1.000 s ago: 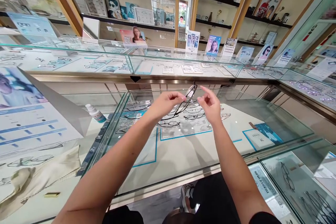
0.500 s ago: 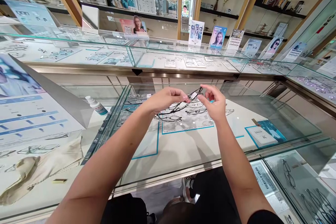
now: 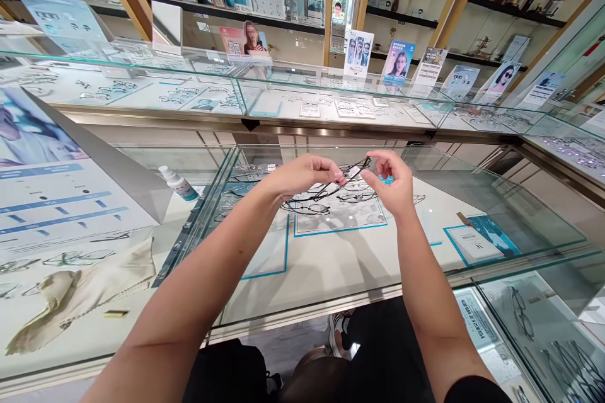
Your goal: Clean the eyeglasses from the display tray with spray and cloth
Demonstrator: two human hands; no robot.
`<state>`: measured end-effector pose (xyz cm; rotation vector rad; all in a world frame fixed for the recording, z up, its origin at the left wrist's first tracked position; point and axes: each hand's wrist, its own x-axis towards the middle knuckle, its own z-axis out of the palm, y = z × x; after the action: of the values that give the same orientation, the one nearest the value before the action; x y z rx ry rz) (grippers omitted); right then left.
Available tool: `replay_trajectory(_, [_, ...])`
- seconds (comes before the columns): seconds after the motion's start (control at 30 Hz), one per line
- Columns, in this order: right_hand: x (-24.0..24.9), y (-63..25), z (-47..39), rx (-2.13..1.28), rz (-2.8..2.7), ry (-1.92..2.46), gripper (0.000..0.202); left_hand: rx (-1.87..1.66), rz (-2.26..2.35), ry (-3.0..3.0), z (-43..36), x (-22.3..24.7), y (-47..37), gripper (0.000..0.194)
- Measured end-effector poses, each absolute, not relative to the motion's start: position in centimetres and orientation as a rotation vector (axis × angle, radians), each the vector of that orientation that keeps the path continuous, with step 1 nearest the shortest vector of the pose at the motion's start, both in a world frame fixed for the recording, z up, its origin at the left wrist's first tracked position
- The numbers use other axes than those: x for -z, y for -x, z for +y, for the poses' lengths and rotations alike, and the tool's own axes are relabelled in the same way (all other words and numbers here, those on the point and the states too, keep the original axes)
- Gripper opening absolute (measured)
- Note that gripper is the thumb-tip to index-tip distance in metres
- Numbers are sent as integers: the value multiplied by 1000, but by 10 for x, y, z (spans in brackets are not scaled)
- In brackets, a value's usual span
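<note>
In the head view I hold a pair of dark-framed eyeglasses (image 3: 362,167) above the glass showcase, a small white tag showing on it. My left hand (image 3: 309,177) is closed, thumb and fingers pinching the frame near its middle. At the frame's right end, the thumb and index finger of my right hand (image 3: 394,182) touch it from below and above, the other fingers curled. Part of the frame is hidden by my left fingers. Beneath them, several other glasses lie in the showcase on a blue-edged white board (image 3: 340,230).
A white spray bottle (image 3: 178,183), a large display card (image 3: 57,201), a beige cloth (image 3: 113,277) and loose glasses are on the left counter. A blue card with a white booklet (image 3: 475,244) lies at right. Another glass showcase (image 3: 265,89) with upright cards runs along the back.
The whole view has shifted slightly, with the counters sitting a little higher and further right. Both hands keep nearly the same hold on the eyeglasses.
</note>
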<state>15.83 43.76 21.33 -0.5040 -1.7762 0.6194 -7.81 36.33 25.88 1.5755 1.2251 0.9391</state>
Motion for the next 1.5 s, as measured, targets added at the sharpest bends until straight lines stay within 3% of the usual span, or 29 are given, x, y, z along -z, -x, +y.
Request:
replay_trajectory(0.1, [-214, -162, 445, -652, -1558, 502, 33, -881, 1273, -1640, 365, -253, 73, 39])
replay_trajectory(0.23, [-209, -165, 459, -631, -1203, 636, 67, -759, 1395, -1830, 367, -236, 58, 36])
replay_trajectory(0.37, [-204, -163, 469, -760, -1069, 707, 75, -721, 1546, -2135, 368, -210, 38, 29])
replay_trajectory(0.6, [-197, -157, 480, -807, -1051, 699, 77, -499, 1871, -2307, 378, -170, -9, 30])
replay_trajectory(0.97, [-190, -156, 487, -771, -1140, 821, 73, -568, 1986, -2449, 393, -136, -28, 33])
replay_trajectory(1.5, [-180, -154, 495, -728, -1240, 790, 68, -553, 1875, -2424, 392, -138, -24, 34])
